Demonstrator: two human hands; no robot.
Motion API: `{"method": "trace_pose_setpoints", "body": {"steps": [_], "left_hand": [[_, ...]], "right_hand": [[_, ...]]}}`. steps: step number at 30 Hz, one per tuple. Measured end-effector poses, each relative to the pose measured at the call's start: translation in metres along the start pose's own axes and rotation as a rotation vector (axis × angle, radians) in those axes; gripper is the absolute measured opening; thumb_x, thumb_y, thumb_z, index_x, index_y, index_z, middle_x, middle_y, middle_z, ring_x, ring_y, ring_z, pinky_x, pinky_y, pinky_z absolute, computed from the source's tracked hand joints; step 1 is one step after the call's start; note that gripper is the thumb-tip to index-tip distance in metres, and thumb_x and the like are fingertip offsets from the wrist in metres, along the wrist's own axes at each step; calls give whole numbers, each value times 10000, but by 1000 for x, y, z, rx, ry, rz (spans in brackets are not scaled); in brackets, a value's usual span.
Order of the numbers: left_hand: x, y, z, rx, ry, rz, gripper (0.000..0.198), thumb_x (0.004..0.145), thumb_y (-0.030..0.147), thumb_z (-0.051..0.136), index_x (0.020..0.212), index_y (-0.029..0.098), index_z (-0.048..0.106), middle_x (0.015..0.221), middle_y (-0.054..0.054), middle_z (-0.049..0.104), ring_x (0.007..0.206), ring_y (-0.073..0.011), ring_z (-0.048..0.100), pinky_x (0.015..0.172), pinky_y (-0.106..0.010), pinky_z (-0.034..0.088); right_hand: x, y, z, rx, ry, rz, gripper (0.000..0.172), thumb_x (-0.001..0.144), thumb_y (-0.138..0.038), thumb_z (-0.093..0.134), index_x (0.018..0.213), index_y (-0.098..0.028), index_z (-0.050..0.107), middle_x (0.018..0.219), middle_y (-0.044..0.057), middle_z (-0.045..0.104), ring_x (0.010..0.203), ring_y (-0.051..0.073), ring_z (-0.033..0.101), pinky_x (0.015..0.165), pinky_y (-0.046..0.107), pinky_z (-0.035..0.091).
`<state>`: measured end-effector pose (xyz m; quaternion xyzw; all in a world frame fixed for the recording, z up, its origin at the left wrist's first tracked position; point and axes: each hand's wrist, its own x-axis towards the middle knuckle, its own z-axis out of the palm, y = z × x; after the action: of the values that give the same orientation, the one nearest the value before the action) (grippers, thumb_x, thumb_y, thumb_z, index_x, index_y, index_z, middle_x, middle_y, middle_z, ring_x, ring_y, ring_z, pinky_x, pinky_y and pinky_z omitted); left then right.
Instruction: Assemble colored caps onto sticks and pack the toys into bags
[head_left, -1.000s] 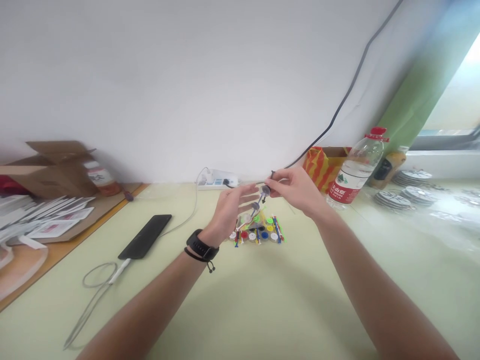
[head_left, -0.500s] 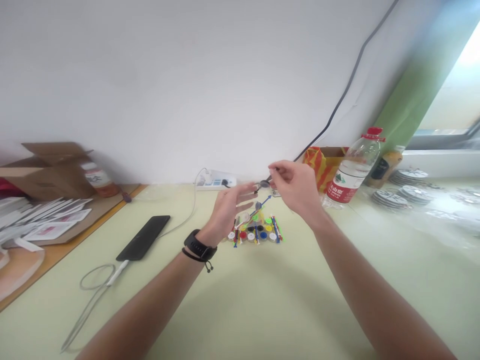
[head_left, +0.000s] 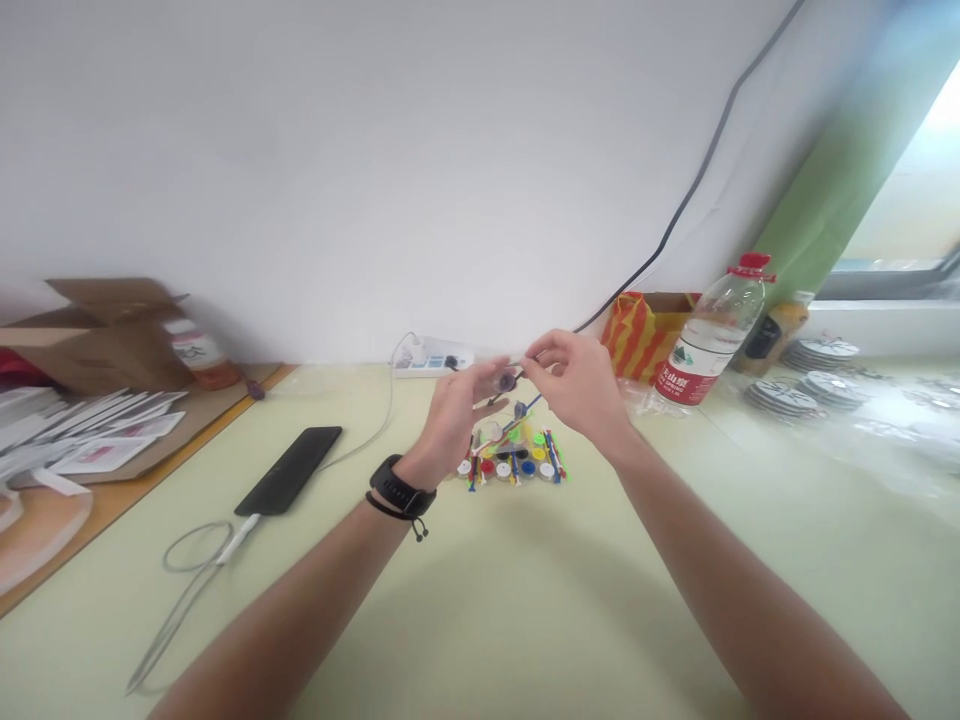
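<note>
My left hand [head_left: 459, 405], with a black watch on its wrist, holds a small clear round piece with a dark end [head_left: 507, 382] between thumb and fingers. My right hand [head_left: 574, 380] pinches a thin black stick [head_left: 521, 374] that meets this piece; whether it passes through it I cannot tell. Below the hands, on the table, lies a cluster of small round pieces with coloured caps, among them a red one [head_left: 487, 468] and a blue one [head_left: 528, 468]. Thin coloured sticks [head_left: 553, 455] lie among them. A blue stick [head_left: 534, 401] slants up behind, partly hidden by my right hand.
A black phone [head_left: 289, 470] with a white cable lies left on the table [head_left: 480, 620]. A power strip [head_left: 435, 362] sits by the wall. At right stand a large water bottle [head_left: 705, 345], a striped bag [head_left: 637, 335] and stacked discs [head_left: 784, 398]. A cardboard box [head_left: 112, 340] stands far left.
My right hand has moved left and slightly down, closer to my left hand. The dark-ended round piece has shifted left, up against my left fingers.
</note>
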<state>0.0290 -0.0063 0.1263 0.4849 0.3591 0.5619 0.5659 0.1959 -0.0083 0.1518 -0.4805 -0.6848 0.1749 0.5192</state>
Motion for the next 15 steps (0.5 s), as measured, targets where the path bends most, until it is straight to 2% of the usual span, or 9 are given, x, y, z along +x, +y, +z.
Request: {"method": "trace_pose_setpoints", "body": {"steps": [3,6,12,15], "left_hand": [[0,1,0,4,0,8,322,874,370,670,1115,195,792,1276,-131,738,1272,-309,634,1020,-448,529],[0,1,0,1,9,3,326,866,374,667,1106,192,793,1260,-133,746,1260,-311,640,1022,-451,527],[1,0,0,6,-3,10,310,869,380,663,1085,209,805,1307,-113,727,1213,-314,670,1031,-476,530],[0,-1,0,14,-18,8,316,878,381,660,1101,209,803,1308,-119,726,1231,-317,658,1036,-472,525]], "right_hand": [[0,3,2,-115,-3,-52,41,813,-220,658,844,-218,686,738,1,733,617,166,615,583,288,435],[1,4,2,-135,-4,-54,46,809,-202,639,832,-223,672,728,-7,724,609,165,606,582,287,417],[1,2,-1,-165,208,-114,46,812,-181,591,822,-226,591,695,-1,694,577,170,566,640,309,419],[-3,-1,3,-200,223,-128,72,804,-172,577,838,-236,577,669,-14,677,552,169,532,629,308,401]]}}
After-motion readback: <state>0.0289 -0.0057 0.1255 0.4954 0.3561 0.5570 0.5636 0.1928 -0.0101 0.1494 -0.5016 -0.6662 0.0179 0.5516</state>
